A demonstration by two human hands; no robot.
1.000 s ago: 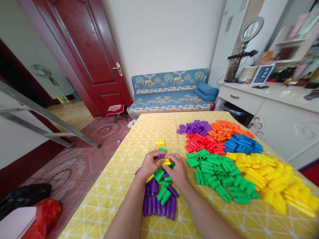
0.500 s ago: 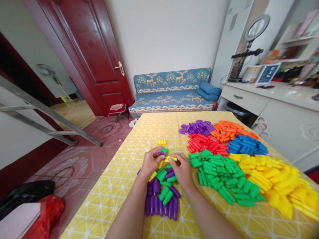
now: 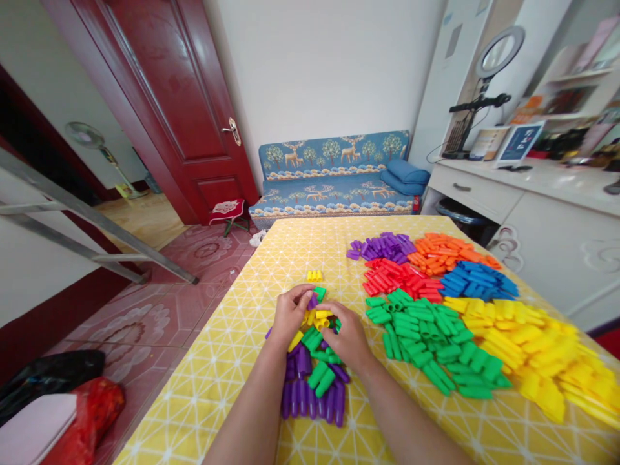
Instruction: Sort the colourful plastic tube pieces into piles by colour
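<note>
A structure of joined purple, green and yellow plastic pieces [image 3: 320,378] lies on the yellow patterned tablecloth [image 3: 232,361]. My left hand [image 3: 289,314] is closed at its upper left, with thumb and fingers pinched on a purple piece [image 3: 313,301]. My right hand [image 3: 349,332] curls round a yellow piece [image 3: 322,320] at the upper right, thumb and fingers against it. A green piece [image 3: 320,293] shows between the hands at the top. Just beyond them sits a small yellow piece [image 3: 314,276].
Piles of green [image 3: 426,336], yellow [image 3: 537,342], red [image 3: 402,279], blue [image 3: 479,281], orange [image 3: 445,253] and purple pieces [image 3: 382,247] cover the table's right side. A blue sofa [image 3: 334,174] stands beyond the table, a white cabinet [image 3: 547,226] at the right.
My right hand has turned and come slightly lower, and the yellow piece in it has tilted, so its open ends show. My left hand has hardly moved.
</note>
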